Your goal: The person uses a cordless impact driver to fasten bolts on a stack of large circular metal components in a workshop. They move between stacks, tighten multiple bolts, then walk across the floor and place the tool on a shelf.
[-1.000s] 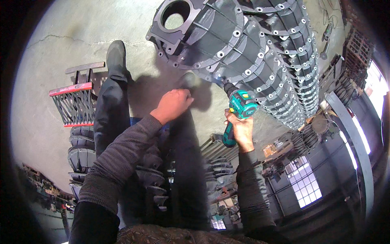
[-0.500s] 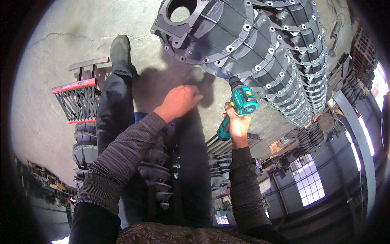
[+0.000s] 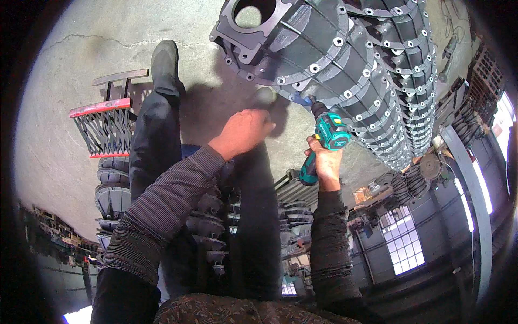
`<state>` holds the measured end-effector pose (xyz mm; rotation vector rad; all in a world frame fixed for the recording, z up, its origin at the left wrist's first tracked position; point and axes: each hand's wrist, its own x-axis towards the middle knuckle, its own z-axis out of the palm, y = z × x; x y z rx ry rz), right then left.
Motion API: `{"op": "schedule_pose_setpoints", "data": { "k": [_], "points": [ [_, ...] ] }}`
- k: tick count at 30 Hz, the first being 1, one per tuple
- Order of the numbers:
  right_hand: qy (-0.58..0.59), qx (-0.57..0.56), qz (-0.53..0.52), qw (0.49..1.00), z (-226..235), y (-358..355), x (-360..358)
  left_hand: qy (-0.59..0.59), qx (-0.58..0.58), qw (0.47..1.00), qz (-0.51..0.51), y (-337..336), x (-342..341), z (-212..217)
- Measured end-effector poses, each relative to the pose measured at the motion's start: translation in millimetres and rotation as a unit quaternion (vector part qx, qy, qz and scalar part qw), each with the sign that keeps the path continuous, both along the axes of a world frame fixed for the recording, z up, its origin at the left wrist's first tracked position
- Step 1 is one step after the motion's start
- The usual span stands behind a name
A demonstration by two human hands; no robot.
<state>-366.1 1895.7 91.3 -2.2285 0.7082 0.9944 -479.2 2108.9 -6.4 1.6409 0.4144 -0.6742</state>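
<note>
- Right hand [image 3: 327, 162]: fingers wrapped round the handle of a green and black drill [image 3: 332, 131]
- Drill: nose at the lower edge of the row of dark metal castings [image 3: 302, 46]; whether its tip touches, I cannot tell
- Left hand [image 3: 243, 132]: left of the drill, apart from it, fingers curled, tips blurred; I cannot tell whether it pinches anything
- Front casting: round opening near its upper left corner
- Red-edged lattice rack [image 3: 100, 108]: toward the left edge of the floor [image 3: 97, 59]
</note>
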Motion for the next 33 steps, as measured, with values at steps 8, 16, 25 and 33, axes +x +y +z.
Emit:
{"op": "schedule_pose_setpoints", "data": {
  "k": [8, 16, 25, 33],
  "points": [
    [-0.019, -0.129, 0.13, 0.983, -8, -13, 1, 0.0, -0.003, 1.0, 0.004, 2, 7, 4],
    [-0.052, -0.154, 0.208, 0.965, -17, -26, -5, 0.012, -0.023, 1.0, 0.003, 5, 11, 8],
    [-0.034, -0.147, 0.214, 0.965, -13, -21, -3, 0.013, -0.021, 1.0, -0.01, 6, 11, 9],
    [-0.052, -0.178, 0.27, 0.945, -14, -21, -1, 0.0, -0.016, 1.0, -0.009, 4, 8, 7]
  ]
}}
